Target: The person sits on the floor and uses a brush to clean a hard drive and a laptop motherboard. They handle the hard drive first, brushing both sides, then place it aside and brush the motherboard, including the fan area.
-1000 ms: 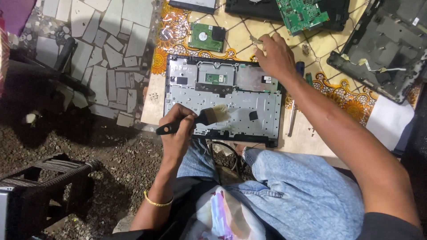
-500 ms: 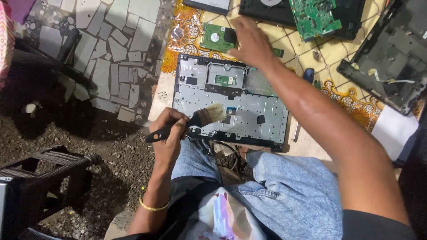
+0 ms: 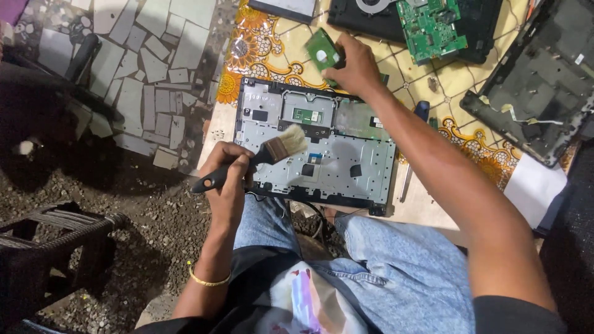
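A grey opened laptop base (image 3: 322,151) lies on a patterned yellow cloth in front of my knees. My left hand (image 3: 228,176) grips a black-handled paintbrush (image 3: 272,153), whose pale bristles rest over the middle of the base. My right hand (image 3: 354,65) reaches past the base's far edge and closes on a small green hard drive (image 3: 323,51) lying on the cloth.
A green circuit board (image 3: 430,25) sits on a black laptop shell at the top. Another black shell with wires (image 3: 535,93) lies at the right. A blue-handled screwdriver (image 3: 416,139) rests by the base's right edge. A dark stool (image 3: 49,241) stands at the lower left on gravel.
My right hand left the base's far right corner and moved up-left onto the green hard drive. My left hand keeps the brush over the base.
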